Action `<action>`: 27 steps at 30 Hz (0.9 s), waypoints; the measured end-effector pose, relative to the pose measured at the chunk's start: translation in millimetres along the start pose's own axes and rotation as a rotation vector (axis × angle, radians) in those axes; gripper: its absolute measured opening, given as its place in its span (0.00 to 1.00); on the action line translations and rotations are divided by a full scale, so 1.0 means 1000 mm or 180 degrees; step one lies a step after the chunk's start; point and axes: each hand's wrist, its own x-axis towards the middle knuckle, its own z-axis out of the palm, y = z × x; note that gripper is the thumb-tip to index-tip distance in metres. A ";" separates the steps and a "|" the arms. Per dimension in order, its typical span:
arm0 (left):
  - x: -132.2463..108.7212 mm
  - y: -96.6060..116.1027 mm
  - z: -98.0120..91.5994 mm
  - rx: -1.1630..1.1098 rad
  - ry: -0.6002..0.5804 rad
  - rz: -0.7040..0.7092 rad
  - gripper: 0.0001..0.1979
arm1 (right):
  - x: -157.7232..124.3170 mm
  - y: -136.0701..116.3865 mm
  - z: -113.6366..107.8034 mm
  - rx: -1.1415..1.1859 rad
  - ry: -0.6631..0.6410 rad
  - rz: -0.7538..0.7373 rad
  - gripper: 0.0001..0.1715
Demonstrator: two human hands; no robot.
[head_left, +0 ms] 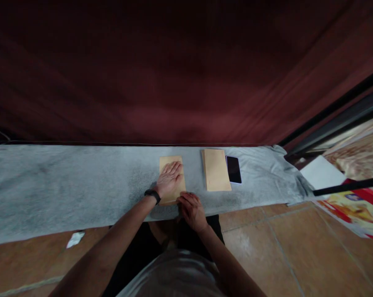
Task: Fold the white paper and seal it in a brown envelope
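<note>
I'm pressing my left hand [169, 179], fingers open flat, on the envelope [167, 159] at 12 o'clock; my right hand [192, 211] is curling at its near corner, grip unclear. The 2 o'clock stack [216, 170] is lying untouched.

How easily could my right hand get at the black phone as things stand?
Probably yes. The right hand sits at the near corner of the envelope under the left hand; the phone lies uncovered on the grey cloth, beyond a flat second envelope.
</note>
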 end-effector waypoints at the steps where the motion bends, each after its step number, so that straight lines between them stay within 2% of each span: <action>1: -0.004 0.001 0.000 0.0005 -0.0042 0.0091 0.28 | 0.000 0.000 0.000 -0.0013 0.0002 0.0000 0.24; 5: -0.027 0.004 0.001 -0.0064 -0.0086 0.0336 0.28 | -0.001 0.001 0.000 -0.0052 0.0077 0.0068 0.21; 13: -0.091 0.017 -0.001 -0.0215 -0.0084 0.0604 0.27 | -0.001 0.002 0.006 -0.0137 0.0314 0.0156 0.15; 18: -0.121 0.029 -0.006 -0.0260 0.0079 0.0492 0.25 | -0.003 0.002 0.007 -0.0132 0.0260 0.0242 0.15; 22: -0.130 0.038 -0.010 -0.0270 0.0408 0.0255 0.20 | -0.004 0.003 0.007 -0.0127 0.0221 0.0253 0.15; 27: -0.127 0.042 -0.013 -0.0299 0.0578 0.0235 0.17 | -0.001 0.006 0.007 -0.0059 0.0204 0.0340 0.12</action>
